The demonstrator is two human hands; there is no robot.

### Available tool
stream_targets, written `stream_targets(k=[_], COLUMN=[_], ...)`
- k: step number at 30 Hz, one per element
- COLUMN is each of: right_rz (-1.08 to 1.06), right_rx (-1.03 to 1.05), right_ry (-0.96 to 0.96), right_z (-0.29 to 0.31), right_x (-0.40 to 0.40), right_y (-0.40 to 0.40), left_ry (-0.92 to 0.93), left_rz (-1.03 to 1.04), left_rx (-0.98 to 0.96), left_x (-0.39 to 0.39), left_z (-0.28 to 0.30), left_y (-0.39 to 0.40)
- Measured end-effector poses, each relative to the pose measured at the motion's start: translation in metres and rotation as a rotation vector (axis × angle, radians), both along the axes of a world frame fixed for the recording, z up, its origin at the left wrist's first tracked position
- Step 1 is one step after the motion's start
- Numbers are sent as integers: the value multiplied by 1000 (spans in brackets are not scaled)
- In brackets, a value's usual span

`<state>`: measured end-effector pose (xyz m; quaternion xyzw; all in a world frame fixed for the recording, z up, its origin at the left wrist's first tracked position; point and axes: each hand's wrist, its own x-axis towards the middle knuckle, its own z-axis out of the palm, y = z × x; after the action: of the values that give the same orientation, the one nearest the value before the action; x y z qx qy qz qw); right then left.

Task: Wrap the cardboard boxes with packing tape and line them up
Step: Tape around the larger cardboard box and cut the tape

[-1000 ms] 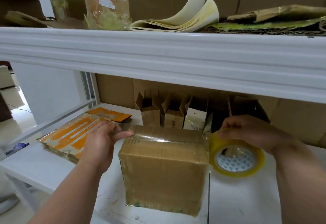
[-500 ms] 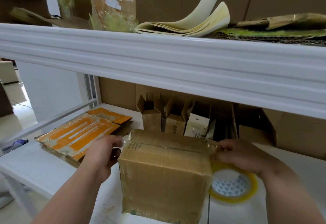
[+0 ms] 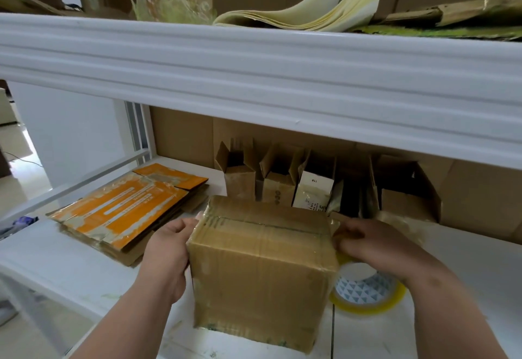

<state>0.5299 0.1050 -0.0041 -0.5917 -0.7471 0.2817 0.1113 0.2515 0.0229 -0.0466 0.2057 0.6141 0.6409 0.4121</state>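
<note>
Head | cardboard box (image 3: 262, 271) between left hand (image 3: 166, 257) and right hand (image 3: 375, 245)

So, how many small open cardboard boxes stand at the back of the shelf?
3 are clear: a brown open box at the left, a brown one in the middle, a white one at the right. More may stand in the dark further right.

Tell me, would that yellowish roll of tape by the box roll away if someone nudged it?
Probably not: the tape roll seems to lie flat on the white table, so a push would likely slide it. Stood on edge, its round shape would roll easily. With its open core it is probably light and stiff. The right hand partly covers it.
</note>
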Motion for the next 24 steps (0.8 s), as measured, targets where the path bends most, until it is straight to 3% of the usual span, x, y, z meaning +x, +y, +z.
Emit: stream_targets(k=[5, 9, 12, 17, 19, 21, 22, 24], right_rz=[-20, -23, 6, 98, 148, 163, 149, 142], right_rx=[27, 30, 19, -221, -332, -394, -404, -410], right_ry=[-21, -25, -57, 312, 477, 609, 651, 696], right_z=[0, 4, 6, 4, -3, -13, -18, -24], right_x=[-3, -9, -14, -14, -14, -13, -12, -11], right_y=[-4, -11, -16, -31, -36, -38, -39, -42], left_ry=[282, 155, 209, 255, 559, 1039, 1251, 1468], left_rz=[-38, -268, -440, -187, 22, 144, 108, -66], left_rx=[5, -8, -37, -67, -57, -14, -2, -97], left_x=[-4, -22, -30, -35, -36, -31, -26, -6], left_z=[-4, -2, 8, 10, 6, 11, 14, 24], left_y=[-4, -7, -7, 20, 27, 26, 24, 15])
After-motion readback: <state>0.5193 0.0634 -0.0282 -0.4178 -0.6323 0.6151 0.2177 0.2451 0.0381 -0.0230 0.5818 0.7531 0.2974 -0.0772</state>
